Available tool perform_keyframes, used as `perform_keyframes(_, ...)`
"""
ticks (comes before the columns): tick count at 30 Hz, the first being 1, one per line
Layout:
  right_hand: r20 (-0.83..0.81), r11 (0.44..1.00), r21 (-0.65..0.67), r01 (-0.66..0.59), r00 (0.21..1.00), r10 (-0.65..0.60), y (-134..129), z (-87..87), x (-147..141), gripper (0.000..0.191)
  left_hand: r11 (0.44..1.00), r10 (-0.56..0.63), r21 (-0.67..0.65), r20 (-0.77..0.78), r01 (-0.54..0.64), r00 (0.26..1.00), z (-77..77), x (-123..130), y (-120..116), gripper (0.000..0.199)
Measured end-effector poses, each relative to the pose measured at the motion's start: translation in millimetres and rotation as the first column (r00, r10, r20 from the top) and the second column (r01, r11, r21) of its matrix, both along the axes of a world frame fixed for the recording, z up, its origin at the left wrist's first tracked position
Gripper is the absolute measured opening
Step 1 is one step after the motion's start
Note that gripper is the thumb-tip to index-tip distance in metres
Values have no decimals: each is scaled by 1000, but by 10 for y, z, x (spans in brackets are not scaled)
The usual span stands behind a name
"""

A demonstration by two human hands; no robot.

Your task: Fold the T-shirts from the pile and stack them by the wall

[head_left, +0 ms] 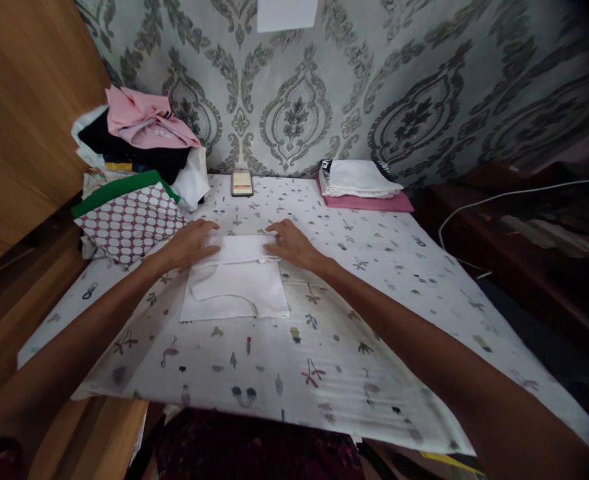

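Note:
A white shirt-like garment (pixel 239 287) lies partly folded on the printed sheet, its curved neckline towards me. The far part is turned over into a flat strip. At the left end of this strip is my left hand (pixel 193 244), thumb and fingers apart and bent inwards, with the thumb at the fabric. My right hand (pixel 293 245) mirrors it at the right end, fingers apart and thumb touching or very near the edge. Neither hand shows a clear grip on the cloth.
A heap of clothes, with a pink garment (pixel 147 120) on top and a red-and-white patterned cloth (pixel 132 223), stands at left. A small dark-framed object (pixel 242 183) lies by the wall. Folded white (pixel 357 179) and pink clothes (pixel 374 202) sit back right. A white cable (pixel 514 193) hangs rightward.

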State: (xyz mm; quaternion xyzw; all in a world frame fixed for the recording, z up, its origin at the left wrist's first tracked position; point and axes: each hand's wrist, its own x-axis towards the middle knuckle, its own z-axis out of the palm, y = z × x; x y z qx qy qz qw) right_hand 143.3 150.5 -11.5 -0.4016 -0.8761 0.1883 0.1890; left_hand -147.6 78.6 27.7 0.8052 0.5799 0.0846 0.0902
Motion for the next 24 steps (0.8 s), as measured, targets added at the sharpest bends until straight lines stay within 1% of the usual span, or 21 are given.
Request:
perform_keyframes(2, -2, 985, 86, -150, 989, 151, -87, 33, 60, 41, 996, -68, 58, -27, 69, 997, 10, 75, -101, 44)
perform_keyframes(4, 89, 942, 177, -284, 958, 272, -187, 79, 85, 35, 989, -123, 65, -114, 131, 986, 25, 179, -206, 37)
perform_keyframes(6, 200, 914, 230, -333, 936, 291, -274, 119, 55, 27, 989, -125, 49, -217, 139, 968, 23, 271, -293, 33)
perform_keyframes(7, 237, 912, 244, -330, 932, 274, -308, 133, 21, 24, 991, -112, 44, -253, 127, 961, 18, 300, -325, 32)
perform_keyframes(9, 264, 930, 240, -277, 941, 212, -360, 146, -65, 18, 994, -80, 43, -285, 97, 955, 7, 314, -367, 27)
perform_keyframes(12, 249, 974, 197, -115, 966, 64, -419, 143, -175, 14, 995, -58, 59, -286, 77, 957, 16, 252, -383, 21)
perform_keyframes(14, 245, 982, 178, -56, 970, 11, -453, 139, -196, 12, 993, -86, 48, -294, 104, 952, 35, 191, -382, 21)
perform_keyframes(16, 238, 983, 168, -68, 971, 26, -480, 144, -168, 11, 990, -128, 15, -300, 139, 945, 53, 135, -381, 19)
perform_keyframes(19, 167, 987, 109, -115, 981, 96, -478, 166, -78, 18, 986, -166, -21, -258, 166, 952, 75, 55, -372, 17)
perform_keyframes(21, 78, 991, 51, -124, 990, 120, -429, 174, -29, 25, 992, -128, -15, -183, 127, 975, 86, -4, -346, 16)
perform_keyframes(24, -30, 998, 28, -61, 998, 61, -269, 148, -21, 30, 999, 16, 34, -73, -13, 997, 76, -108, -259, 19)
